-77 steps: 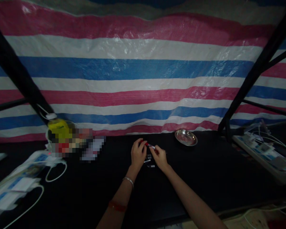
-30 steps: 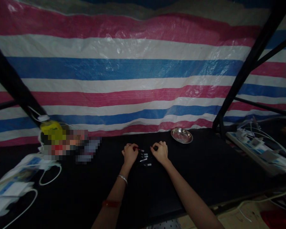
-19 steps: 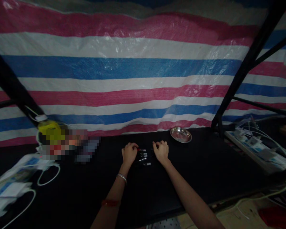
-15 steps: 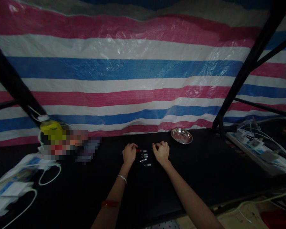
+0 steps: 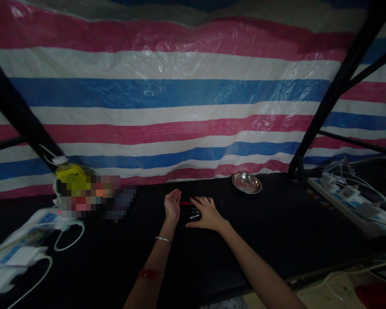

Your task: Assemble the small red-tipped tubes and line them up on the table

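Several slim, pen-like things (image 5: 193,217) lie side by side on the black tabletop, dark with silvery parts. One red pen-like thing (image 5: 185,203) lies at the far end of the row. On the left of the row, my left hand (image 5: 172,205) stands on edge with its fingers stretched out and its palm facing the row. My right hand (image 5: 209,214) reaches over the row's right ends, thumb and fingers spread apart. It hides those ends, and whether it touches them is unclear. A tiny item (image 5: 221,203) lies just right of my right hand, too small to name.
A round shiny metal dish (image 5: 247,183) sits at the back right. Power strips with plugs and white cables run along the left (image 5: 22,253) and right (image 5: 350,197). A yellow bottle (image 5: 72,176) stands at the left; blurred items lie beside it. Striped sheeting (image 5: 180,94) hangs behind.
My right hand has moved left onto the row and spread its fingers. My left hand has straightened its curled fingers and turned its palm toward the row.
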The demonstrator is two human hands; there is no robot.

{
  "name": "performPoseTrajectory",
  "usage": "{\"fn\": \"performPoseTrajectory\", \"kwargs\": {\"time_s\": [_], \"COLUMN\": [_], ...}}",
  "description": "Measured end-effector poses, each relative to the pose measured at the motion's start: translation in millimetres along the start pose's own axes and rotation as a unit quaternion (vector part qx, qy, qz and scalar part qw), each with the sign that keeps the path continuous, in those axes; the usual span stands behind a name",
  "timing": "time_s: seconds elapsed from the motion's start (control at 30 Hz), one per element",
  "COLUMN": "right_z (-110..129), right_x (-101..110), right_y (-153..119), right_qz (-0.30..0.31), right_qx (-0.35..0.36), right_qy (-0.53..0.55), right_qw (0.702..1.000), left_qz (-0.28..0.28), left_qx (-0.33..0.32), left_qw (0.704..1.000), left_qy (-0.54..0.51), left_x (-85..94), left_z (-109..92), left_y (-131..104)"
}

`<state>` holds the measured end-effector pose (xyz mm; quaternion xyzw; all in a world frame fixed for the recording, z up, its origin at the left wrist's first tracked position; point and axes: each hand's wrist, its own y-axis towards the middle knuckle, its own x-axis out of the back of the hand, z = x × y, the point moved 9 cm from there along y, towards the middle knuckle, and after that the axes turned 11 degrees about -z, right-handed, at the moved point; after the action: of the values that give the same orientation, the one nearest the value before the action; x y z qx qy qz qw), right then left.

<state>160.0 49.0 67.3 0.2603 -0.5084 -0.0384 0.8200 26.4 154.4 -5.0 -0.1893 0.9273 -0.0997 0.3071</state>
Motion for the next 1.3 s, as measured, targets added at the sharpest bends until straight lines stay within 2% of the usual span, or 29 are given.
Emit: {"fn": "performPoseTrajectory", "kwargs": {"time_s": [0.07,0.3,0.4,0.57,0.8,0.93,1.0,1.17,1.3], "right_z": [1.2,1.7,0.1,-1.6,-3.2,-1.0,-3.0,-24.7,-53.6], "right_x": [-5.1,-10.5,-10.8,-12.2,-19.4,-21.5,-17.1,6.7,10.6], "right_y": [-1.4,0.6,1.5,2.5,9.4,10.6,9.9,5.3,-0.3], "right_qz": [0.01,0.008,-0.001,-0.015,-0.03,-0.025,-0.038,-0.128,-0.131], "right_qx": [0.004,0.015,0.013,0.007,0.0,0.007,-0.013,-0.115,-0.197], "right_qy": [-0.003,0.012,0.011,0.003,-0.033,-0.035,-0.026,-0.055,-0.13], "right_qw": [1.0,1.0,1.0,1.0,0.999,0.999,0.999,0.984,0.963], "left_qz": [0.007,0.045,0.049,0.045,0.065,0.057,0.052,0.038,0.029], "left_qx": [0.022,0.014,0.012,-0.028,-0.002,0.004,0.001,-0.03,-0.017], "left_qw": [0.999,0.998,0.999,0.998,0.997,0.998,0.998,0.998,0.999], "left_qy": [-0.028,-0.032,-0.02,0.029,0.039,0.031,0.025,0.026,0.026], "left_x": [-3.0,-15.7,-15.8,-10.9,-17.2,-17.7,-17.2,-15.9,-15.6], "left_z": [6.2,11.0,7.0,-3.2,7.3,10.2,10.8,10.2,12.6], "left_y": [-3.4,-14.3,-13.3,-7.3,-5.2,-5.2,-6.3,-10.3,-10.2]}}
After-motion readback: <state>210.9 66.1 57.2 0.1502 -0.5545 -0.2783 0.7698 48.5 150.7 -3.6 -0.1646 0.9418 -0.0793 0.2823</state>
